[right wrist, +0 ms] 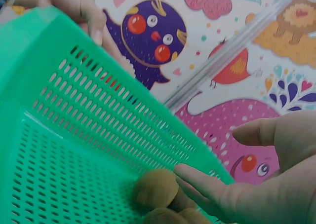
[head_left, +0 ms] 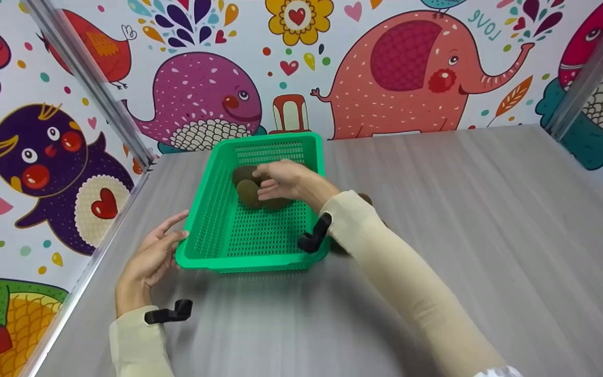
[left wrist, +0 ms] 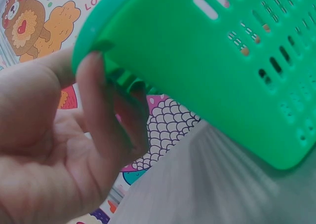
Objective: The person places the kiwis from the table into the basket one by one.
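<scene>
A green plastic basket (head_left: 259, 262) with slotted walls stands on the table. My left hand (head_left: 149, 256) grips its rim at the near left corner; in the left wrist view, the fingers (left wrist: 94, 91) bend round the edge. Inside, toward the far end, several brown kiwis (head_left: 249, 194) lie bunched together. Over them reaches my right hand (head_left: 288, 180), and it partly covers the group. Thumb and fingers of that hand stand apart with nothing between them in the right wrist view, the fingertips close beside a kiwi (right wrist: 157, 188).
More brown kiwis (head_left: 339, 247) lie on the table right of the basket, largely hidden by my right forearm. The grey table (head_left: 469, 220) extends to the right. Cartoon-printed walls (head_left: 296, 68) close off the back and left, with metal posts (head_left: 92, 78) at the corners.
</scene>
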Motion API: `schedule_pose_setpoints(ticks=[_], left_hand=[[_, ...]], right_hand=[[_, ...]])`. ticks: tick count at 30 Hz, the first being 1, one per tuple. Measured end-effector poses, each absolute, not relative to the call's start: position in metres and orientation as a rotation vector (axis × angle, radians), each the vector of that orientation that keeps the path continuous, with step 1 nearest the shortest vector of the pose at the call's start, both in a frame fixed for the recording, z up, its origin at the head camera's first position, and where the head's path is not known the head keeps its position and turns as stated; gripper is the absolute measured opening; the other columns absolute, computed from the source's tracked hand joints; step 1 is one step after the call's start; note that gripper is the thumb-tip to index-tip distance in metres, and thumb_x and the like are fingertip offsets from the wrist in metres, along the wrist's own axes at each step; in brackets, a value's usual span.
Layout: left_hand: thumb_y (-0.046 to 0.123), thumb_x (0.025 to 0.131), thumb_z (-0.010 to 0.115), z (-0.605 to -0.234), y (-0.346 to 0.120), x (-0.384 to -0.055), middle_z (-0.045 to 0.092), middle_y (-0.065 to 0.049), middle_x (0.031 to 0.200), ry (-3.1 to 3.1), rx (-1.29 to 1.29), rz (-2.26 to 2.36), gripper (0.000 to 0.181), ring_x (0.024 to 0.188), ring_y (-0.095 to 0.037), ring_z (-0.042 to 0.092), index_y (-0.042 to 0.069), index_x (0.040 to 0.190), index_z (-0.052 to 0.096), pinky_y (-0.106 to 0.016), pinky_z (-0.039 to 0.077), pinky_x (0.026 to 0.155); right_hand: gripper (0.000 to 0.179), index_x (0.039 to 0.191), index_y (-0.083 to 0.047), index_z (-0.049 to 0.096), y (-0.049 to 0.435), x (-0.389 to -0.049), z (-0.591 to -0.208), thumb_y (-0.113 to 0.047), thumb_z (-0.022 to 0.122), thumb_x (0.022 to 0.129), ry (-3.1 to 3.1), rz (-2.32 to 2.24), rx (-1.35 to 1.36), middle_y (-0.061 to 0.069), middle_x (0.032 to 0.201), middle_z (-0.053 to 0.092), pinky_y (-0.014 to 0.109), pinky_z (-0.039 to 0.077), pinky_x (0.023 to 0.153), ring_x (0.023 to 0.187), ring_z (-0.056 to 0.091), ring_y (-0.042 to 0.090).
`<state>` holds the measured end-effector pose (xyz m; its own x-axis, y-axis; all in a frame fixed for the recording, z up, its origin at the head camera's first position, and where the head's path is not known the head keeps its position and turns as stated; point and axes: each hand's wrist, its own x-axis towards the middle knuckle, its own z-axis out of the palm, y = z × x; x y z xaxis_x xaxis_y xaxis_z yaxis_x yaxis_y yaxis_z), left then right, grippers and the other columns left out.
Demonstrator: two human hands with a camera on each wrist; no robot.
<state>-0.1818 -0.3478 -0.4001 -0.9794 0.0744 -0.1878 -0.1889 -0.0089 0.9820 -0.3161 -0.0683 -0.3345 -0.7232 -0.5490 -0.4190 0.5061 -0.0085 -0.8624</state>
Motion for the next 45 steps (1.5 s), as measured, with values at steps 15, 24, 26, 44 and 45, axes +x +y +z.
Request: schedule_pose_setpoints(ticks=[15, 24, 26, 44, 45], left_hand=[[0.008, 0.104, 0.043, -0.399, -0.348, -0.182, 0.072, 0.004, 0.09, 2.065, -0.153, 2.114, 0.056, 0.072, -0.01, 0.072, 0.012, 0.156, 0.023, -0.028, 0.062, 0.065], [0.008, 0.104, 0.044, -0.4, -0.346, -0.182, 0.072, 0.003, 0.088, 2.051, -0.126, 2.125, 0.056, 0.069, -0.01, 0.072, 0.012, 0.155, 0.023, -0.027, 0.061, 0.061], [0.009, 0.104, 0.044, -0.4, -0.347, -0.182, 0.072, 0.003, 0.088, 2.053, -0.131, 2.117, 0.056, 0.069, -0.01, 0.072, 0.013, 0.155, 0.023, -0.027, 0.061, 0.059], [0.011, 0.105, 0.045, -0.399, -0.347, -0.18, 0.072, 0.003, 0.09, 2.066, -0.174, 2.088, 0.055, 0.071, -0.011, 0.073, 0.015, 0.155, 0.025, -0.027, 0.061, 0.061], [0.011, 0.105, 0.045, -0.398, -0.347, -0.18, 0.072, 0.003, 0.089, 2.065, -0.171, 2.09, 0.055, 0.07, -0.011, 0.073, 0.016, 0.155, 0.025, -0.026, 0.061, 0.061]], right_hand=[[0.051, 0.15, 0.0, 0.037, -0.022, -0.287, -0.295, -0.019, 0.051, 0.105, 1.722, -1.701, -0.376, 0.019, 0.148, 0.049, 0.042, 0.05, 0.109, 0.133, 0.055, 0.031], [0.043, 0.141, -0.006, 0.051, 0.023, -0.279, -0.305, -0.026, 0.055, 0.103, 2.01, -1.521, -0.468, 0.01, 0.138, 0.058, 0.039, 0.054, 0.103, 0.128, 0.059, 0.027], [0.043, 0.14, -0.008, 0.052, 0.034, -0.278, -0.308, -0.027, 0.057, 0.102, 2.029, -1.527, -0.453, 0.01, 0.138, 0.057, 0.04, 0.054, 0.103, 0.128, 0.059, 0.027], [0.045, 0.135, -0.011, 0.059, 0.098, -0.25, -0.335, -0.032, 0.066, 0.096, 2.213, -1.517, -0.476, 0.009, 0.137, 0.06, 0.041, 0.057, 0.099, 0.12, 0.064, 0.031], [0.045, 0.135, -0.01, 0.059, 0.101, -0.25, -0.338, -0.031, 0.066, 0.096, 2.212, -1.518, -0.484, 0.011, 0.138, 0.059, 0.041, 0.057, 0.098, 0.121, 0.063, 0.034]])
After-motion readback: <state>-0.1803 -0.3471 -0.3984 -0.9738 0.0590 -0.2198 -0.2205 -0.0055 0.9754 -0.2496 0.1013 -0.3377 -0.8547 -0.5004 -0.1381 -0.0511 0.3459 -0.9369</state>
